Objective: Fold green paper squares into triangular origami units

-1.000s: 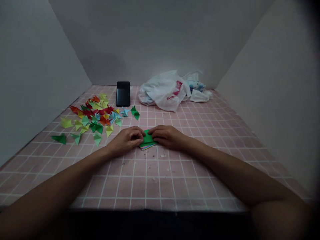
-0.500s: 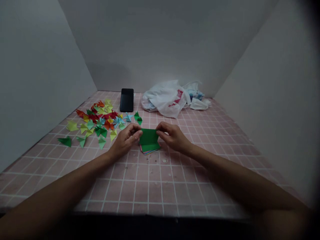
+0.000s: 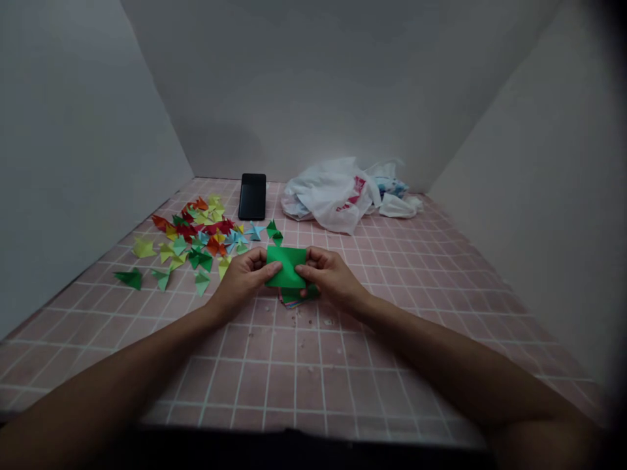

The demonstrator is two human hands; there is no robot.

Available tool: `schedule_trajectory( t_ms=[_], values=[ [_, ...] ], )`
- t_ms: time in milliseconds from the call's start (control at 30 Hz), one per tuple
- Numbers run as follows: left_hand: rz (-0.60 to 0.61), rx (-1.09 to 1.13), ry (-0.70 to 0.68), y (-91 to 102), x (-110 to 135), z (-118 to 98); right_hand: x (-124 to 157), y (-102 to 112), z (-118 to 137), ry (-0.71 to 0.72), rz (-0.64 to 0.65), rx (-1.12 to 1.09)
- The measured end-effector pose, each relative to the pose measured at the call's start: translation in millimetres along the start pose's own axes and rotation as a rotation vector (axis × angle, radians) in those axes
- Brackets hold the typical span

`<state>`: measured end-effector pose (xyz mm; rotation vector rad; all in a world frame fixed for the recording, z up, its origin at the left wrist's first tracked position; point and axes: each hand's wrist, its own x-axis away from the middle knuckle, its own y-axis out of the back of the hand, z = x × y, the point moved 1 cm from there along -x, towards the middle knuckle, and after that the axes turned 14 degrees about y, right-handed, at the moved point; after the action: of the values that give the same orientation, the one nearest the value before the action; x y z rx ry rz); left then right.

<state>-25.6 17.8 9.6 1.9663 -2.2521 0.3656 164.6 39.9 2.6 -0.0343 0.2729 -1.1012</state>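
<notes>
Your left hand (image 3: 242,277) sits just left of centre in the lower middle of the frame, its thumb pressed on the left edge of a green paper sheet (image 3: 287,266) and its fingers curled behind it. Your right hand (image 3: 328,274) mirrors it from the right, nearly closed, pinching the sheet's right edge between thumb and fingers. You hold the sheet up between both hands, tilted slightly, just above a stack of coloured paper (image 3: 296,299), which your hands and the sheet partly hide.

The stack lies on a pink tiled bench (image 3: 313,385) with white grid lines, and small paper crumbs (image 3: 298,320) are scattered just in front of it. Up and to the left of your hands spreads a loose heap of folded paper pieces (image 3: 193,235) in red, orange, yellow, green and blue. A dark green folded piece (image 3: 130,279) lies apart at the heap's lower left edge. At the top centre, a black phone (image 3: 252,196) lies flat near the back wall (image 3: 313,85). To its right, at the upper right of centre, sits a crumpled white plastic bag (image 3: 333,196) with red print.
</notes>
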Motion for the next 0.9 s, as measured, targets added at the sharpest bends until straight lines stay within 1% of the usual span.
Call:
schedule_trajectory(
  t_ms=[133, 233, 367, 467, 600, 667, 767, 900],
  values=[
    [0.015, 0.049, 0.065, -1.3, -2, 5, 1, 5, -7, 0.010, -0.025, 0.021],
    [0.005, 0.076, 0.099, -2.0, -2, 6, 1, 9, -10, 0.025, -0.048, -0.045],
    [-0.019, 0.039, 0.082, -1.1, -2, 7, 1, 8, -14, -0.007, -0.009, -0.164],
    [-0.021, -0.031, -0.005, 0.1, -2, 5, 3, 6, -12, 0.005, -0.015, -0.202],
    [-0.080, -0.167, -0.234, 1.8, 1, 1, 5, 4, -4, 0.093, -0.078, -0.171],
    [-0.124, -0.231, -0.313, 2.4, 3, -2, 6, 4, 0, 0.121, -0.086, -0.143],
    [-0.155, -0.257, -0.365, 2.8, 6, -4, 7, 3, 3, 0.149, -0.073, -0.110],
    [-0.162, -0.252, -0.397, 2.2, 7, -5, 7, 3, 4, 0.189, -0.060, -0.099]
  ],
)
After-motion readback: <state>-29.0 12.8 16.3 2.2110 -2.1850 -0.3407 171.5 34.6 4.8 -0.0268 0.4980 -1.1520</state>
